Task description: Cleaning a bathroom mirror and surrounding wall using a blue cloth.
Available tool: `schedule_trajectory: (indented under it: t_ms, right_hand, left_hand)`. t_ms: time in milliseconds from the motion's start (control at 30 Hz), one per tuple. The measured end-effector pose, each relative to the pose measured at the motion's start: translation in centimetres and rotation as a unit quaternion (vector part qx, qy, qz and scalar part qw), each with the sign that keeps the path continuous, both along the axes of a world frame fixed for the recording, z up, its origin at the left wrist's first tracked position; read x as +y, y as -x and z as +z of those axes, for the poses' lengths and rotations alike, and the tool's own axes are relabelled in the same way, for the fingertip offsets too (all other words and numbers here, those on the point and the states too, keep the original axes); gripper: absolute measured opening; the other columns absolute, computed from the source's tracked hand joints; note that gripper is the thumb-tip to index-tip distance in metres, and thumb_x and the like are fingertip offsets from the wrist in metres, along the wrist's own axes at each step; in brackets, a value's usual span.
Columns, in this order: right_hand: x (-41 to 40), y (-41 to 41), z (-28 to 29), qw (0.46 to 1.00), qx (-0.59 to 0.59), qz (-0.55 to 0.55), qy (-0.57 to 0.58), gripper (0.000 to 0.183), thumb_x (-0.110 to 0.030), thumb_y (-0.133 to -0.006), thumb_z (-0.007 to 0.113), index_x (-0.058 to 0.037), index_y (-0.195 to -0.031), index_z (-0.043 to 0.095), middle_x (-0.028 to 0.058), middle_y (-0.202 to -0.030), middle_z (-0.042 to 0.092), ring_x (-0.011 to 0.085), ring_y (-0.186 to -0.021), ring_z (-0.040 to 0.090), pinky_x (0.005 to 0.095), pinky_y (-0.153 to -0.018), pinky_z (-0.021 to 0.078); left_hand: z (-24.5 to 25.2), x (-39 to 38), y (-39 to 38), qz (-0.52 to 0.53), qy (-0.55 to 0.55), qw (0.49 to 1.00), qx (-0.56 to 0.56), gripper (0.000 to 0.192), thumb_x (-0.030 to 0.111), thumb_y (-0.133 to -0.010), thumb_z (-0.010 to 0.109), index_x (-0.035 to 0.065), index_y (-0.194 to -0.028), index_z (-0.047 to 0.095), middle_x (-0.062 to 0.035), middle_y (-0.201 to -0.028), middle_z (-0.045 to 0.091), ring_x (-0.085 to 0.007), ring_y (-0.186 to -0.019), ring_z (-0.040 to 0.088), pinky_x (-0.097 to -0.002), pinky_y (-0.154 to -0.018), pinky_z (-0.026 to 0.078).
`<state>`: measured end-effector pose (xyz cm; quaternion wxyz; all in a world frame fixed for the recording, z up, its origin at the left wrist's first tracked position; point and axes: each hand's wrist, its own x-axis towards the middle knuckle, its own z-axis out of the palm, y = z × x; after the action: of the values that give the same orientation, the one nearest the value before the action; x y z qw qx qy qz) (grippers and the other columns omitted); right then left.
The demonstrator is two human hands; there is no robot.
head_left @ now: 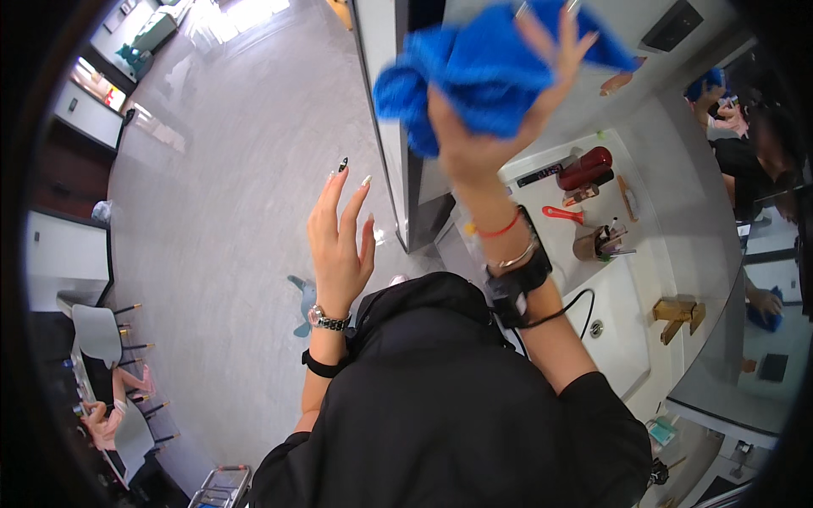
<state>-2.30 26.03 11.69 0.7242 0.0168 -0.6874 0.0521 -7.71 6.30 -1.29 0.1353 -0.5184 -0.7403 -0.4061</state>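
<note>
My right hand is raised at the top, its palm and spread fingers against a bunched blue cloth, partly blurred. Behind the cloth is a pale wall with a dark switch plate. My left hand is held up over the grey floor, fingers apart, with nothing in it. Below my right forearm lie the washbasin and its counter, which holds a red-handled brush, a dark red case, a comb and a cup of brushes.
A gold faucet stands at the basin, with a mirror beyond it. A narrow wall edge runs between floor and counter. A blue-grey toy is on the floor. Another person sits near chairs at the far left; a metal step stool stands below.
</note>
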Motion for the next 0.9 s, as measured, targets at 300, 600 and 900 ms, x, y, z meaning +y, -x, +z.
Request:
schedule_trajectory:
  t_ms: [300, 600, 900]
  right_hand:
    - [-1.4, -1.1, -12.4, 0.989, -0.070, -0.094, 0.090, 0.067, -0.032, -0.068, 0.080, -0.0076, -0.120, 0.047, 0.0153, -0.128, 0.041, 0.0387, -0.122, 0.038, 0.0573, -0.102, 0.0265]
    - [-4.6, -4.2, -28.8, 0.960, -0.199, -0.077, 0.181, 0.069, -0.031, -0.068, 0.080, -0.0089, -0.123, 0.044, 0.0157, -0.139, 0.030, 0.0429, -0.132, 0.027, 0.0662, -0.108, 0.0150]
    - [-5.4, -5.8, -31.0, 0.929, -0.293, -0.109, 0.197, 0.073, -0.024, -0.064, 0.083, -0.0238, -0.125, 0.044, 0.0175, -0.135, 0.034, 0.0471, -0.128, 0.028, 0.0586, -0.107, 0.0213]
  left_hand:
    - [-0.8, -0.9, 0.6, -0.001, 0.057, 0.998, -0.016, 0.049, 0.002, -0.079, 0.061, 0.0098, -0.128, 0.053, -0.0152, -0.142, 0.040, -0.0318, -0.127, 0.042, -0.0415, -0.101, 0.034]
    - [-0.9, -0.1, -0.1, -0.057, 0.059, 0.996, -0.027, 0.054, 0.002, -0.077, 0.064, 0.0114, -0.129, 0.052, -0.0157, -0.141, 0.040, -0.0329, -0.130, 0.039, -0.0423, -0.103, 0.033]
    - [-0.5, -0.7, -0.5, -0.060, 0.044, 0.997, -0.014, 0.057, 0.004, -0.076, 0.066, 0.0119, -0.130, 0.051, -0.0149, -0.142, 0.039, -0.0337, -0.130, 0.039, -0.0432, -0.103, 0.034]
